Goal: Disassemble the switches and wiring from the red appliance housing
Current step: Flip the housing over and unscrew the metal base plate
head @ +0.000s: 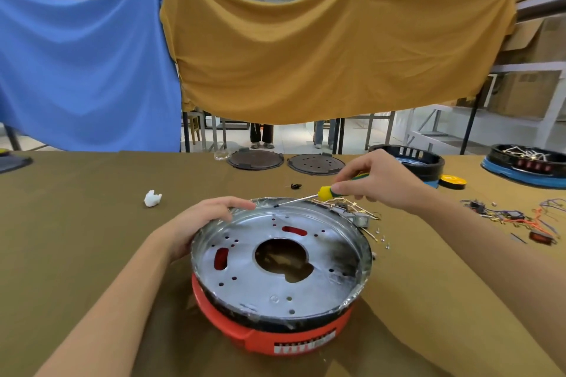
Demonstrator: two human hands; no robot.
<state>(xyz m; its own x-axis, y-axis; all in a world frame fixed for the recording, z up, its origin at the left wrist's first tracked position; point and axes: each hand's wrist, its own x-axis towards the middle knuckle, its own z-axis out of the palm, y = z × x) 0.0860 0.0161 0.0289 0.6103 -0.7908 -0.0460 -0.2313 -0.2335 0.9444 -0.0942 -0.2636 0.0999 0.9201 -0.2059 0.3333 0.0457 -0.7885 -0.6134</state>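
Nearest the person, the round red plastic appliance housing (275, 330) sits on the olive-brown cloth-covered tabletop (92, 239), with a shallow silver metal pan (275, 257) seated in its top; red shows through the pan's slots and a large central hole opens to the inside.

The left hand (199, 220) rests on the pan's far-left rim, fingers (242, 203) stretched loosely along the edge, bracing more than gripping. That brace is worth firming up: the housing would likely turn or slide under any prying force.

The right hand (379, 180) grips a yellow-and-green-handled screwdriver (327, 191), fingers curled round the handle, with the thin shaft angled down-left so its tip meets the far rim of the pan. The step in hand looks like levering or loosening something at that rim. It should go best with the tip well seated, gentle pressure, and the left fingers clear of the blade's path, as they lie close to the tip.

Just beyond the rim lies a tangle of brass-coloured wiring and a small switch part (352, 211), already out, with small loose screws (381, 237) beside it. More loose wires and red switches (520, 220) lie to the right. Further back rest two dark round plates (284, 161).
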